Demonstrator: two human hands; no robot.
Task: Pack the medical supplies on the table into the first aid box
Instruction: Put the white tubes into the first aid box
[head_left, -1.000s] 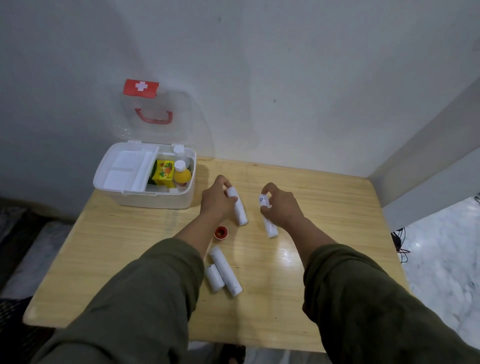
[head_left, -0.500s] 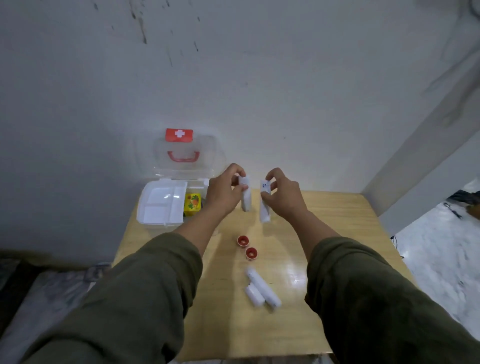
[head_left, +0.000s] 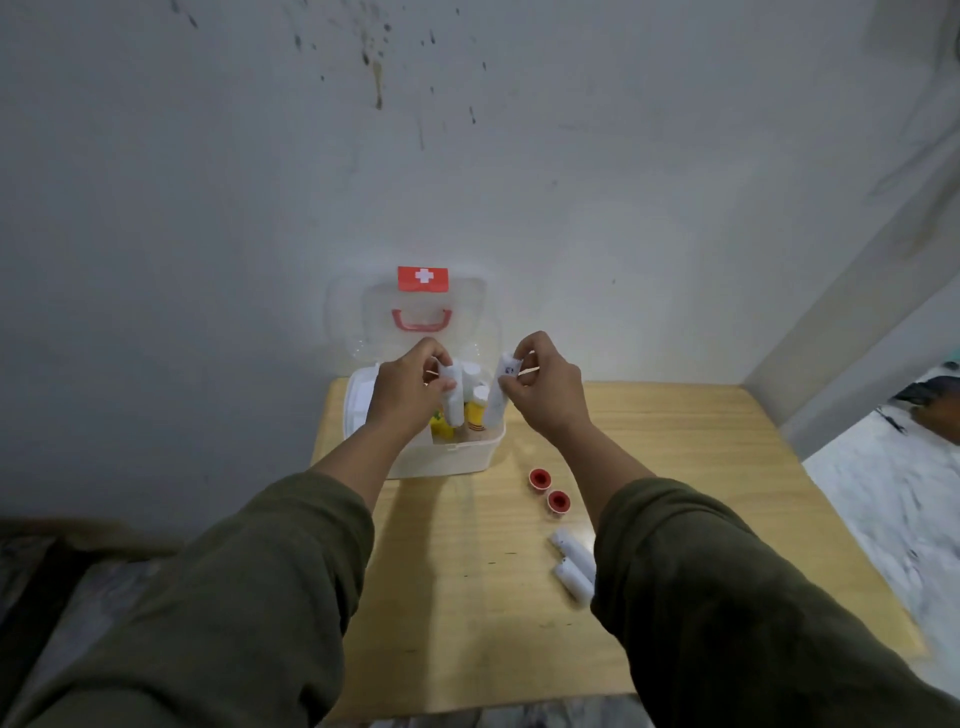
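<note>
Your left hand (head_left: 402, 397) grips one white roll (head_left: 451, 397), your right hand (head_left: 545, 395) another (head_left: 498, 392), now over the box (head_left: 447, 454) at frame centre, two rolls (head_left: 571, 569) and two red caps (head_left: 548, 489) left on counter (head_left: 675, 441)

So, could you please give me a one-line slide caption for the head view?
Both hands, left and right, each lower a white roll over the open first aid box.

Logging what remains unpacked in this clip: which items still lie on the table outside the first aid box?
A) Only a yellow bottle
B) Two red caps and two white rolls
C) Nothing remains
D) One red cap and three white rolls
B: two red caps and two white rolls lie on the table, right of the first aid box; each hand holds another roll over the box.
</note>
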